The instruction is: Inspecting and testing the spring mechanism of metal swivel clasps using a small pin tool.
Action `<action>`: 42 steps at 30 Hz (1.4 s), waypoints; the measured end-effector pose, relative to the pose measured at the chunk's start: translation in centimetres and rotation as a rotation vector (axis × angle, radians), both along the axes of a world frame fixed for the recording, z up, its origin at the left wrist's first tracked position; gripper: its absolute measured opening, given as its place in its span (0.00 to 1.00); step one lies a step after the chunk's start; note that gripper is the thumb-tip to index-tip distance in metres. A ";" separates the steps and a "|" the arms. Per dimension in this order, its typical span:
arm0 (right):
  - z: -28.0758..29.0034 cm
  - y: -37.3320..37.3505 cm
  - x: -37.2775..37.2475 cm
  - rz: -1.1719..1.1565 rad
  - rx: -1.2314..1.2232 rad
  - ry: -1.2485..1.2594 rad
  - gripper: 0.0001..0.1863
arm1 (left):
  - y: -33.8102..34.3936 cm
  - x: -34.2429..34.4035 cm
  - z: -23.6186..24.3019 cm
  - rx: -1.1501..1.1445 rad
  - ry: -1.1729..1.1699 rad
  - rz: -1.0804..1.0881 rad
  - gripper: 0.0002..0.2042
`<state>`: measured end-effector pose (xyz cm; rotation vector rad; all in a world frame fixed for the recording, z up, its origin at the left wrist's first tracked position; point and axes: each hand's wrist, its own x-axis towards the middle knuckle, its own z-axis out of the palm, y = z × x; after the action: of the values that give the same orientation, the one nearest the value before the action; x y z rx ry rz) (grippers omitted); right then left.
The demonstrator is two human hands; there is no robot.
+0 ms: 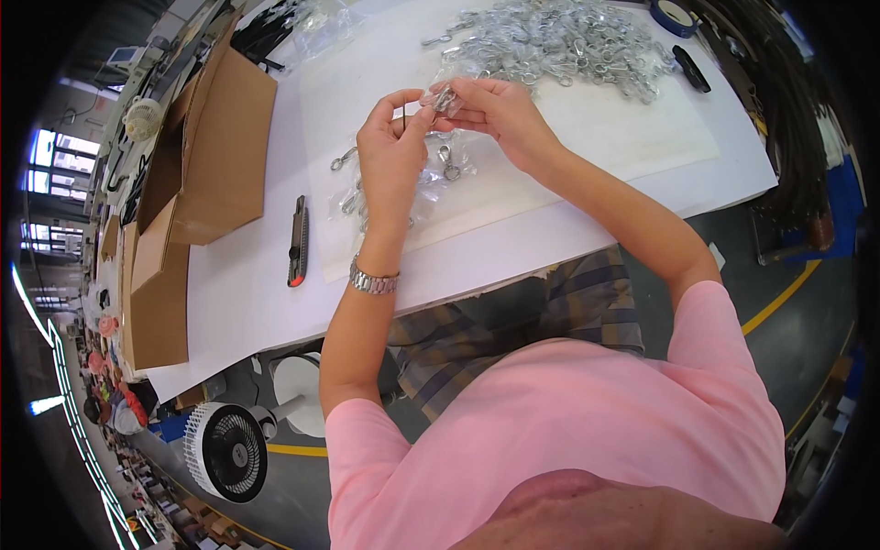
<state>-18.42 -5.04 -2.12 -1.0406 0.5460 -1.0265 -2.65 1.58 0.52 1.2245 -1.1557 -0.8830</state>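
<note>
Clock hrs are from mid-view. Both hands meet at 12 o'clock, just over the counter (238, 312). L hand (396, 137): thumb & index fingers pinched on the L edge of a bagged clip (444, 99), silver metal in clear plastic. R hand (500, 112): fingers closed on the same bag from its R side, the others curled behind. A thin dark strip (404, 115) shows btwn L thumb & index; can't tell what it is. Metal watch (373, 279) on L wrist.

At 11 o'clock, nr L hand & partly hidden by it, a few loose bagged clips (447, 163) lie on a white sheet (642, 147). Big pile of the same (568, 46) at 1 o'clock, beyond R hand. Blue tape roll (674, 16) & black tool (691, 69) btwn 1 & 2. Box cutter (298, 240), black w/ red end, approx 9:30; open cardboard box (225, 151) at 10. Fan (236, 454), b&w, at 8, below counter level.
</note>
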 end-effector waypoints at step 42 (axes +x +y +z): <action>1.9 0.7 -0.6 0.146 -0.530 0.550 0.15 | -1.0 5.3 -0.5 0.086 0.069 0.022 0.13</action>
<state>-19.03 -4.38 -0.21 -1.8337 0.6407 -0.7622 2.69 0.54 -0.03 1.2644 -1.0573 -0.9597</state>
